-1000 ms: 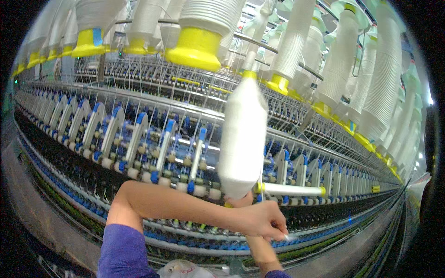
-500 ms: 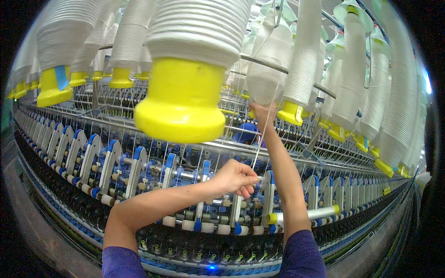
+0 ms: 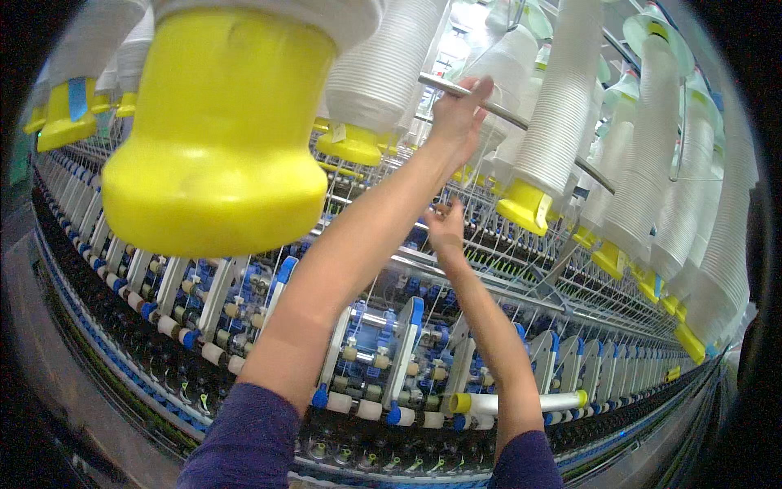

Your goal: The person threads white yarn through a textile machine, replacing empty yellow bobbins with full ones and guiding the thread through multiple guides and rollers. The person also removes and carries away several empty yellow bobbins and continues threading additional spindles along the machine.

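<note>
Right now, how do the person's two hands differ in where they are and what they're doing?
The left hand reaches higher, up at the slanted metal rod among the hanging white bobbins; the right hand sits lower, below it. The left hand's fingers lie against the rod; the right hand's fingers look pinched together, though any thread is too fine to make out. The left forearm crosses the picture diagonally; the right rises more steeply. Both are bare, with purple sleeves.

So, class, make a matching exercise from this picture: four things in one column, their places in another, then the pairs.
Things:
1. left hand
2. right hand
3. big yellow bobbin base
4. white tube with yellow ends

Places:
a. lying low on the machine
b. up at the metal rail
c. nearest the camera, upper left
d. below the other hand

Pairs: 1-b, 2-d, 3-c, 4-a
</note>
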### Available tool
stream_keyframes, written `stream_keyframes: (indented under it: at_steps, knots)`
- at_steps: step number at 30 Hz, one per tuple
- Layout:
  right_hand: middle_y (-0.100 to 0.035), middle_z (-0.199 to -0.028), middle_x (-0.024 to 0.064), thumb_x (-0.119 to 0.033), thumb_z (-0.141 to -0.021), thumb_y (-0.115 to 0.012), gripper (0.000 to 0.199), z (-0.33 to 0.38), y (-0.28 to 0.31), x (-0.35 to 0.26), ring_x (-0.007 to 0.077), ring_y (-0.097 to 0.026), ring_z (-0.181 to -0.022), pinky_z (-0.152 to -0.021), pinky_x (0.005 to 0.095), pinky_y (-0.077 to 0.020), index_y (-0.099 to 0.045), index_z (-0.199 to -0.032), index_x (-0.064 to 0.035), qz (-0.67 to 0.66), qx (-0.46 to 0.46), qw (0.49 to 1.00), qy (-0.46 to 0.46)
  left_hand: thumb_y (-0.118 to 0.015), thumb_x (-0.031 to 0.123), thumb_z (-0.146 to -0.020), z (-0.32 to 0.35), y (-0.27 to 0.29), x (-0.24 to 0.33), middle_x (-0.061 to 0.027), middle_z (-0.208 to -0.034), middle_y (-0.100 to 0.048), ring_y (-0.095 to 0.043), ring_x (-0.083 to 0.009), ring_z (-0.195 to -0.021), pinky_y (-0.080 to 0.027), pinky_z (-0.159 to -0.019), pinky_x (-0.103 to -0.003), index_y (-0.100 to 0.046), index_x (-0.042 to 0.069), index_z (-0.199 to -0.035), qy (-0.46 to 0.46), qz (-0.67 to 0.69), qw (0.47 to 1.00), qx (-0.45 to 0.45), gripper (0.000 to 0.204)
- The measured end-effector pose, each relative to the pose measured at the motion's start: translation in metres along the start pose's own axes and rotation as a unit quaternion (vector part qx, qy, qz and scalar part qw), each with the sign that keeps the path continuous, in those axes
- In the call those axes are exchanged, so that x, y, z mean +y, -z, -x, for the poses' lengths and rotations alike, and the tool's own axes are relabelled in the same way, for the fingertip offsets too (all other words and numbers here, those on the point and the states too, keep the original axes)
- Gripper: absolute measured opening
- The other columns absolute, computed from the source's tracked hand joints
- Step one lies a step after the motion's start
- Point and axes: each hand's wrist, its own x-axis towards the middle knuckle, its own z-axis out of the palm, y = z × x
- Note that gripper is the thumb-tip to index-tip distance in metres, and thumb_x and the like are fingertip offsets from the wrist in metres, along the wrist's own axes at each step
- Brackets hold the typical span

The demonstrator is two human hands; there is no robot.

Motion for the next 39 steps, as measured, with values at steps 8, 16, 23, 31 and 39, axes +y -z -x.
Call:
stream_keyframes:
  at_steps: [8, 16, 23, 31, 39]
  knots:
    - [-0.063, -0.083, 0.0054, -0.013, -0.090, -0.059, 0.025, 0.025, 0.058, -0.064, 0.0091, -0.054, -0.070, -0.063, 0.0229, -0.0457, -0.060, -0.111, 0.0017, 0.028, 0.138, 0.957, 0.254, -0.049, 0.006, -0.089, 0.047, 0.017, 0.001, -0.0215, -0.094, -0.065, -0.066, -0.0269, -0.074, -0.053, -0.061, -0.036, -0.032, -0.008, -0.132, -0.131, -0.493, 0.860, 0.010, 0.049]
    - [-0.066, -0.085, 0.0194, -0.024, -0.085, -0.058, 0.045, -0.004, 0.045, -0.046, 0.0366, -0.064, -0.079, -0.069, 0.0419, -0.0515, -0.050, -0.119, 0.0035, 0.502, -0.188, 0.816, 0.216, -0.063, 0.020, -0.083, 0.214, 0.151, 0.017, -0.0218, -0.125, -0.053, -0.056, -0.0261, -0.108, -0.046, -0.089, -0.035, -0.035, -0.008, -0.134, 0.420, -0.601, 0.647, -0.211, 0.064]
    - [-0.060, -0.108, 0.0272, -0.083, -0.076, -0.024, 0.101, 0.028, 0.032, -0.002, 0.0340, -0.053, -0.114, -0.095, 0.0391, -0.0405, -0.062, -0.111, 0.0045, 0.224, -0.467, 0.838, -0.170, -0.057, 0.008, -0.087, 0.208, 0.201, -0.033, -0.0089, -0.097, -0.060, -0.058, -0.0169, -0.085, -0.050, -0.077, -0.038, -0.052, 0.001, -0.113, 0.339, -0.267, 0.883, 0.186, 0.028]
    - [-0.047, -0.130, 0.0187, -0.041, -0.092, -0.047, 0.059, 0.110, 0.049, 0.010, 0.0303, -0.048, -0.118, -0.099, 0.0364, -0.0372, -0.038, -0.136, -0.0032, 0.111, -0.031, 0.991, 0.068, -0.053, 0.012, -0.092, 0.236, 0.179, -0.020, -0.0118, -0.088, -0.065, -0.065, -0.0164, -0.075, -0.054, -0.061, -0.026, -0.057, -0.003, -0.106, 0.484, -0.103, 0.867, 0.053, 0.021]
    - [-0.055, -0.076, 0.0023, -0.037, -0.091, -0.057, 0.052, 0.220, 0.051, -0.008, 0.0050, -0.048, -0.054, -0.046, 0.0193, -0.0379, -0.043, -0.126, -0.0005, -0.243, -0.042, 0.921, -0.302, -0.065, 0.016, -0.085, 0.253, 0.148, -0.004, -0.0044, -0.069, -0.062, -0.058, -0.0101, -0.054, -0.042, -0.042, -0.020, -0.065, 0.001, -0.090, 0.463, -0.379, 0.800, 0.051, 0.016]
